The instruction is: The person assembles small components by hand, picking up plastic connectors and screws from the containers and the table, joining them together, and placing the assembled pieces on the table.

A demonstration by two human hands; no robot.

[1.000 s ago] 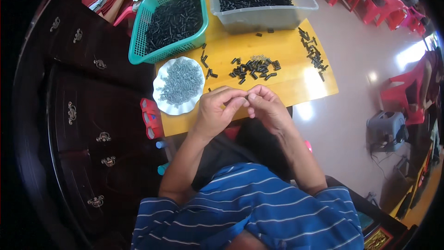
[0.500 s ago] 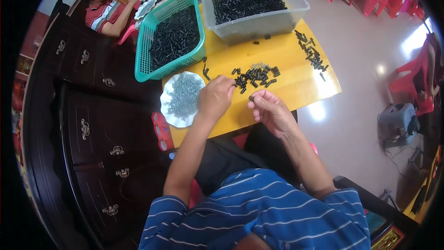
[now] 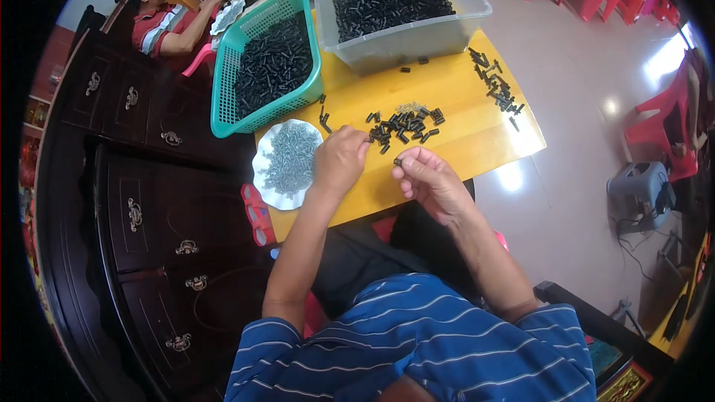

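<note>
My right hand pinches a small black plastic cylinder between thumb and fingertips, just above the table's near edge. My left hand is closed, its fingertips at the left edge of a loose pile of short black cylinders; whatever they grip is hidden. Some small clear or metallic pieces lie at the far side of that pile. Left of my left hand, a white scalloped plate holds many small silvery pieces, too fine to make out singly.
A teal basket and a translucent bin, both full of black pieces, stand on the yellow table. More black parts lie at its right edge. A dark cabinet rises at left. Another person sits far left.
The whole view has shifted slightly, moving the table and containers a little to the left. Both hands keep nearly the same pose, the right still pinching the black cylinder.
</note>
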